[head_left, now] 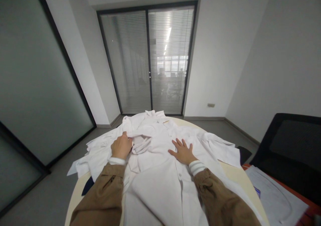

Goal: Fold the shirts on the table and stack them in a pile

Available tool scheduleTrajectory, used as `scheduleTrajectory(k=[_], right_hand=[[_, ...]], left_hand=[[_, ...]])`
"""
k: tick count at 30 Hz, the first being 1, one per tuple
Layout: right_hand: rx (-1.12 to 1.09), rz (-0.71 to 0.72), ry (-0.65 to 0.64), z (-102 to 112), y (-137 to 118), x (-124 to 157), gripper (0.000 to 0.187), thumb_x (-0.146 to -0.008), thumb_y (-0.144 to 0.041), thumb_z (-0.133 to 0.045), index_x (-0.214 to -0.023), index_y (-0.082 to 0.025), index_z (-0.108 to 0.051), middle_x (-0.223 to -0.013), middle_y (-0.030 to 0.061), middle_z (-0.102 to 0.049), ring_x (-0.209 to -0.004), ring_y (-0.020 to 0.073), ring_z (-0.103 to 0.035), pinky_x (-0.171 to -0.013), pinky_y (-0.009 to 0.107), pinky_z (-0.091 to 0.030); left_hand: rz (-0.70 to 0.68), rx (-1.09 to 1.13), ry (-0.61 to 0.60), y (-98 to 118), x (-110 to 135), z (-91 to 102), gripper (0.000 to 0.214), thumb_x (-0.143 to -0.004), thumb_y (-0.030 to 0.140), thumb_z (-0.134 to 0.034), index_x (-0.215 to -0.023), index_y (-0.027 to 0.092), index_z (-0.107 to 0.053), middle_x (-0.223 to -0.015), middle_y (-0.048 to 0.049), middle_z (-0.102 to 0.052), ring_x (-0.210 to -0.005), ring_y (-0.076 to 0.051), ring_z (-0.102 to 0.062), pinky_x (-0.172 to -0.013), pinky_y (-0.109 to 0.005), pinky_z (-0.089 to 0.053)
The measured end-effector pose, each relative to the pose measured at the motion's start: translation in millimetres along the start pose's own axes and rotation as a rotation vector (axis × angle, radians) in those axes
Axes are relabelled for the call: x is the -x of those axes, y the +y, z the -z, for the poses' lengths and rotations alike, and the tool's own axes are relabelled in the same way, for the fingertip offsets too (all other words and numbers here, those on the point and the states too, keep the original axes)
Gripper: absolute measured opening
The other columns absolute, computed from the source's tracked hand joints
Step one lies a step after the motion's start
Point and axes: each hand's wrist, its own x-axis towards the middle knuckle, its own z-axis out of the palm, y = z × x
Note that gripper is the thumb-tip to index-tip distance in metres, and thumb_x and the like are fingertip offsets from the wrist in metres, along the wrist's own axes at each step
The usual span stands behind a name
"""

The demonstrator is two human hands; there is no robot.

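Brown jacket sleeves (97,196) enter from the bottom of the frame, both forearms reaching over a round cream tabletop (233,169). Far wall, top centre: glass door with dark frame and slatted blinds (147,62). Right edge: black mesh office chair (293,145). Lower right: large white paper sheet (276,196), lying beside the table.

Main object: white long-sleeved button-front shirt (160,192), lying across the table and hanging over its left edge, with heaped folds left of centre. Dark navy cloth (87,185) shows at the table's left edge, below the shirt.

Left hand (121,145), left of centre: closed on a shirt fold, fingers curled and gripping. The knuckles hide the fingertips, so the amount of cloth held is probably small, but this is hard to judge. Right hand (182,151), centre right: palm down on the shirt, fingers spread wide, holding nothing.

Step in hand, judged: left hand gathering cloth, right hand pressing flat. The heaped folds call for drawing out.

Smallest details: striped cuff (197,167) at the right wrist; small shirt button (180,175) below the right hand.
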Motion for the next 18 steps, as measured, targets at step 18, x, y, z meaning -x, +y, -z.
scheduleTrajectory(k=[18], right_hand=[[-0.352,-0.021,0.209,-2.2,7.6,-1.7,0.045,-0.100,-0.051,-0.031,-0.126,-0.032,-0.063,-0.149,0.0012,-0.048,-0.146,0.0306,-0.027,-0.113,0.069,-0.006]], left_hand=[[-0.546,0.615,-0.149,46.6,37.2,11.7,0.036,-0.093,0.030,-0.049,-0.127,0.020,-0.054,-0.061,0.0036,-0.066,-0.055,-0.014,-0.059,-0.058,-0.023,-0.040]])
